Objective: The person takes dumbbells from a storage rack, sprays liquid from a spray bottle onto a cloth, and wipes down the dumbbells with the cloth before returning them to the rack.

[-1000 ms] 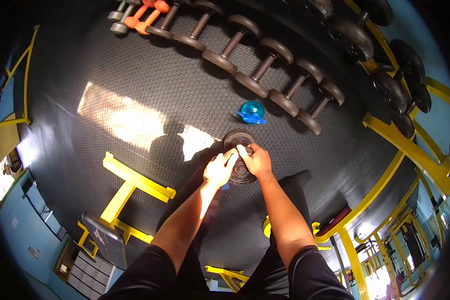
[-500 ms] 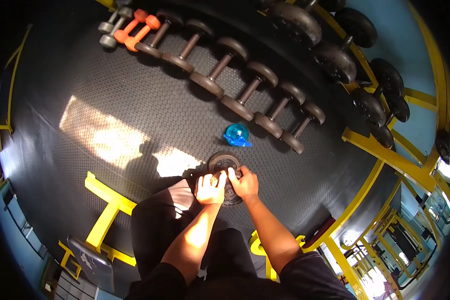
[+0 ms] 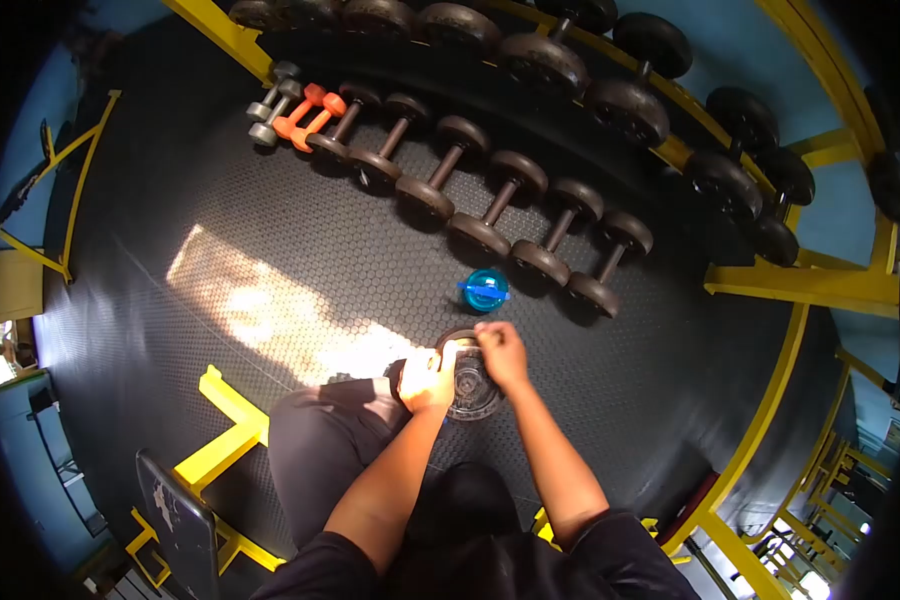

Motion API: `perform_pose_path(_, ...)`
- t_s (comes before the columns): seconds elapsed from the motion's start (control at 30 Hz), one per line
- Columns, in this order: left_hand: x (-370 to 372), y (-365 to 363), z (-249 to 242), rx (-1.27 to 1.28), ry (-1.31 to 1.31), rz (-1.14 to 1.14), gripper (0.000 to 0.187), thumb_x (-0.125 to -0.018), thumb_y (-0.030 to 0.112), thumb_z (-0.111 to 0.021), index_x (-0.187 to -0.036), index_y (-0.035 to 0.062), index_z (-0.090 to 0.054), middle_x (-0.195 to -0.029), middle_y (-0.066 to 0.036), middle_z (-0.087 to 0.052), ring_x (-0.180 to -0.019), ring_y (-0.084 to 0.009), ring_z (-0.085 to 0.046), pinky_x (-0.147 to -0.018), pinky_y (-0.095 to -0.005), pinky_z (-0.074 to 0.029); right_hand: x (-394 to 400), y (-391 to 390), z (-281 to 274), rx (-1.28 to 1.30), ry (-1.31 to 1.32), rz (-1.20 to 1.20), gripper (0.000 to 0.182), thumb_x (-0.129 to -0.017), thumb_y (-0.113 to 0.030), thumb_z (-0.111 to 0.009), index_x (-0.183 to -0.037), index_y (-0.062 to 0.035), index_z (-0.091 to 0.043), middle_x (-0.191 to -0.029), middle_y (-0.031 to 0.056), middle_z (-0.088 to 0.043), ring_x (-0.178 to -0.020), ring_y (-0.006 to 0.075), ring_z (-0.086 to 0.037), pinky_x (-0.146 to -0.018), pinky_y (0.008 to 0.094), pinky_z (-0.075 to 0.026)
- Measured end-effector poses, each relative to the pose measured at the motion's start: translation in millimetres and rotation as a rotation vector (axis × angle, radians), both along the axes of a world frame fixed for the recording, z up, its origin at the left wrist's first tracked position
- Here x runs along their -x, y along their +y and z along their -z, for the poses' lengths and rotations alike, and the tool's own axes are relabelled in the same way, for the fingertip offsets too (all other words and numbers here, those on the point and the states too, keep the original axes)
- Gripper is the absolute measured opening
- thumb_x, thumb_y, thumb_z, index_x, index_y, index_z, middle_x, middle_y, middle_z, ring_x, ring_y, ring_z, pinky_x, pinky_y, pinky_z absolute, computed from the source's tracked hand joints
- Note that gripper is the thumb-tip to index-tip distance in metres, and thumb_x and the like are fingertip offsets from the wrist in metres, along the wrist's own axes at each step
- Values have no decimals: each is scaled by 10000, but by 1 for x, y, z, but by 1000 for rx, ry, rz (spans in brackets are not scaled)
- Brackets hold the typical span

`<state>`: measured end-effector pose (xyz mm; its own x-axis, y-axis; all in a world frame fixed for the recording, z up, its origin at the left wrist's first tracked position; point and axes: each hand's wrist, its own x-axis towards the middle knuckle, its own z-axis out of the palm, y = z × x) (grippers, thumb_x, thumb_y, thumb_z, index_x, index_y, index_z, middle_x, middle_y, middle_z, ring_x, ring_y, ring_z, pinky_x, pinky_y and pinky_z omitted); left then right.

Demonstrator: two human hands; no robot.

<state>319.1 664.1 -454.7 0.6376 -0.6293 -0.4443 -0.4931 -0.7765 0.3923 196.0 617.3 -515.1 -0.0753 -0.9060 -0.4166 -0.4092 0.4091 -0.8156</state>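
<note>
A dark dumbbell [image 3: 473, 397] with round plates is in front of my knees, its near plate face turned up towards me. My left hand [image 3: 428, 381] is closed around its middle, in bright sunlight. My right hand [image 3: 503, 355] is at the dumbbell's far right side, fingers bent and together by the far plate; what the fingertips hold, if anything, is hidden. Just beyond the hands, a blue bottle [image 3: 486, 291] with a blue lid stands on the black mat [image 3: 350, 250].
A row of dumbbells [image 3: 440, 182] lies beyond the bottle, with orange dumbbells [image 3: 317, 122] and grey ones [image 3: 275, 108] at its left end. More dumbbells sit on a yellow rack [image 3: 800, 285]. A yellow-framed bench [image 3: 175, 520] stands at left.
My right hand has moved from close beside the left to the dumbbell's far right side, its fingers now bent. The near plate shows more fully. The camera view has shifted.
</note>
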Motion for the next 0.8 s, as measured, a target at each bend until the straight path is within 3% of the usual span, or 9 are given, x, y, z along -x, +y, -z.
perform_pose_path(0.03,-1,-1,-4,-21,33,6,385,-868,467,-700,-875,82,-702,-913,-48,-686,-934,-234,-631,-876,-353,-470,11,-12,9,-193,-439,229,174,-938,-223,-606,-1046,-87,-598,-793,10,-612,-731,148,-611,-656,309,-500)
perform_pose_path(0.1,-2,15,28,154,-56,-30,447,-828,552,-692,-837,105,-693,-895,-18,-682,-907,-246,-636,-815,-375,-486,33,-36,34,-200,-283,268,604,-799,-135,-744,-1307,-84,-420,-923,89,-611,-717,150,-564,-651,312,-506)
perform_pose_path(0.2,1,14,24,231,-184,55,416,-867,517,-674,-816,104,-683,-855,-21,-669,-872,-244,-632,-806,-363,-491,38,-63,58,268,73,-92,1057,-669,-193,-856,-1533,-169,-249,-1422,237,-414,-1358,375,-361,-1130,440,-315)
perform_pose_path(0.4,-6,5,1,-8,-15,131,504,-922,585,-547,-976,105,-689,-1056,-94,-652,-1019,-296,-592,-902,-396,-469,19,-74,55,436,69,-434,429,-849,-210,-733,-1216,-59,-569,-1126,256,-639,-1109,401,-612,-987,409,-472)
perform_pose_path(0.57,-28,22,52,17,57,297,552,-971,578,-457,-1180,110,-663,-1321,-119,-583,-1196,-371,-531,-1008,-438,-426,61,-26,-41,565,31,-89,376,-866,-256,-752,-1137,-41,-605,-1018,151,-688,-859,279,-687,-773,372,-536)
perform_pose_path(0.63,-37,23,46,184,102,285,581,-937,587,-500,-1126,59,-649,-1044,-215,-671,-1089,-352,-614,-966,-428,-450,84,2,-75,581,93,-13,424,-845,-241,-774,-1186,-47,-615,-943,84,-677,-815,173,-637,-748,313,-518)
perform_pose_path(0.7,-38,-1,-39,36,256,8,615,-898,596,-554,-1209,70,-623,-1083,-249,-660,-1096,-387,-609,-978,-467,-448,97,27,-117,422,-139,33,436,-837,-189,-756,-1232,-59,-625,-899,45,-645,-769,133,-582,-741,258,-489)
perform_pose_path(0.77,-49,-9,-59,-128,221,349,650,-917,589,-531,-1281,55,-599,-1232,-297,-599,-1240,-394,-532,-1039,-451,-424,114,52,-145,118,-233,-157,427,-835,-169,-721,-1239,-59,-638,-903,38,-638,-784,130,-581,-761,268,-483)
perform_pose_path(0.8,-47,-17,-76,-102,124,425,611,-871,499,-646,-1278,49,-582,-1071,-293,-644,-1115,-394,-597,-955,-440,-481,116,64,-146,90,-174,-270,390,-850,-209,-699,-1204,-54,-649,-939,39,-639,-832,125,-581,-788,293,-476)
